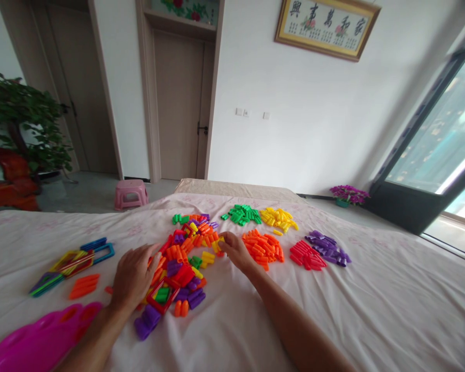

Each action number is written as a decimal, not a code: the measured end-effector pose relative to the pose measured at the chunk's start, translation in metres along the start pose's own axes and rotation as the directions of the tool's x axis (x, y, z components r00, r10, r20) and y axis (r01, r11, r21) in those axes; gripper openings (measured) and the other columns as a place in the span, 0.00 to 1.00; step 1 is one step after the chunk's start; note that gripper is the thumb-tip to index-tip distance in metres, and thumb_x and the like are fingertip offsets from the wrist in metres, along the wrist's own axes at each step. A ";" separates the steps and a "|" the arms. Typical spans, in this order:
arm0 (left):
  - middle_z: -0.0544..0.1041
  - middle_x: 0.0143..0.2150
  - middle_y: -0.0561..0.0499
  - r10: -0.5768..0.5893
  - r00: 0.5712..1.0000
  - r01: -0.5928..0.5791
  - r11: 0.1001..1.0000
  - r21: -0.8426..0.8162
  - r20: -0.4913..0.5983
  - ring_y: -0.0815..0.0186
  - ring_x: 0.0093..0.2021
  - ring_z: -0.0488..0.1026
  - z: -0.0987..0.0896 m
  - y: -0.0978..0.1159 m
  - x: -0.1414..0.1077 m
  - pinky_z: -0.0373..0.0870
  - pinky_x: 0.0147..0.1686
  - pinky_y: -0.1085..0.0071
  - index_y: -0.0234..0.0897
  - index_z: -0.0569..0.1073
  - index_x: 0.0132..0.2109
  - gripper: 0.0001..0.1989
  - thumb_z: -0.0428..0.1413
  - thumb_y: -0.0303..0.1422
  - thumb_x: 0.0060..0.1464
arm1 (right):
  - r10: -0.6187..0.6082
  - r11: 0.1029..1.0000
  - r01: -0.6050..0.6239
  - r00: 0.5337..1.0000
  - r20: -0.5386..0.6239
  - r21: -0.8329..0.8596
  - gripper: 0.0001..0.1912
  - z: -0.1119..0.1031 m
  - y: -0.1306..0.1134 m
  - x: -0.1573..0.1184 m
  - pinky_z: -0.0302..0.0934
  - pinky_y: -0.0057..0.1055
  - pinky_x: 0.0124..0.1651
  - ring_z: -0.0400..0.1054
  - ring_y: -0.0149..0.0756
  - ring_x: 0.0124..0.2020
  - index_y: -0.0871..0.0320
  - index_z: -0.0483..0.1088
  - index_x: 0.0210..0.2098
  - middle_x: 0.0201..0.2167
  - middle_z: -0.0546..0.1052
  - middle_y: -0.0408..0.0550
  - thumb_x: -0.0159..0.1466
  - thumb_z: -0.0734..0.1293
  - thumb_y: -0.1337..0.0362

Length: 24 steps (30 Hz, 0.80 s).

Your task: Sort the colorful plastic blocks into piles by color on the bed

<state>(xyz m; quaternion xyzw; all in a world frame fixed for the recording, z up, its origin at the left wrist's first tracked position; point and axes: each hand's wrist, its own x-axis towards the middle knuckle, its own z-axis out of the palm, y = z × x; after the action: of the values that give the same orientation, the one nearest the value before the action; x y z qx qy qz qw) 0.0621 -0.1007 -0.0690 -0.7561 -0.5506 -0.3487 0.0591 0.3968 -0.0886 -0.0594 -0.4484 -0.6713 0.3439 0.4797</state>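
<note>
My left hand (134, 274) rests at the left side of a mixed pile of colored plastic pieces (184, 276), its fingers bent over orange and red ones; what it grips, if anything, is hidden. At the pile's right edge, my right hand (232, 250) pinches a yellow piece (218, 244). Beyond and right of it lie separate heaps: green pieces (243, 214), yellow pieces (279, 219), orange pieces (262, 248), red pieces (307, 255) and purple pieces (327, 248). A red square frame (163, 295) lies on the mixed pile's near part.
Flat colored frames (73, 262) and several orange pieces (84, 285) lie left on the cloth-covered surface (383, 310). A magenta plastic tray (34, 338) is at the lower left, partly behind my left forearm. A pink stool (130, 194) stands on the floor beyond.
</note>
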 end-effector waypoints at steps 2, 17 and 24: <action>0.83 0.57 0.42 0.067 0.994 -0.070 0.997 -0.035 -0.085 0.54 0.59 0.78 -0.002 0.007 0.000 0.64 0.66 0.53 0.39 0.79 0.58 0.20 0.48 0.41 0.69 | -0.056 0.996 0.057 0.998 0.022 -0.073 0.12 0.006 -0.010 -0.003 0.59 0.27 0.33 0.64 0.31 0.30 0.57 0.73 0.44 0.30 0.71 0.40 0.67 0.67 0.56; 0.87 0.42 0.49 0.069 0.995 -0.092 0.920 -0.382 -0.072 0.57 0.48 0.82 0.004 0.044 0.002 0.70 0.65 0.52 0.43 0.83 0.43 0.18 0.55 0.50 0.65 | -0.206 0.903 0.274 0.952 0.226 -0.331 0.12 0.046 -0.053 -0.019 0.67 0.35 0.54 0.77 0.42 0.50 0.54 0.77 0.53 0.50 0.83 0.51 0.72 0.66 0.63; 0.83 0.59 0.43 -0.074 0.997 0.060 0.955 -0.292 -0.036 0.54 0.60 0.78 0.005 0.028 0.003 0.61 0.69 0.46 0.41 0.77 0.59 0.23 0.45 0.46 0.70 | -0.060 0.971 0.040 0.995 -0.078 -0.236 0.16 0.015 -0.029 0.001 0.68 0.31 0.37 0.76 0.36 0.34 0.55 0.76 0.52 0.35 0.81 0.44 0.67 0.66 0.60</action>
<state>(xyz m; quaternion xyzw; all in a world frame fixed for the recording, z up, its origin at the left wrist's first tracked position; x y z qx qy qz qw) 0.0895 -0.1066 -0.0632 -0.7291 -0.5173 -0.4452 -0.0517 0.3744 -0.0987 -0.0380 -0.4988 -0.6973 0.2309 0.4602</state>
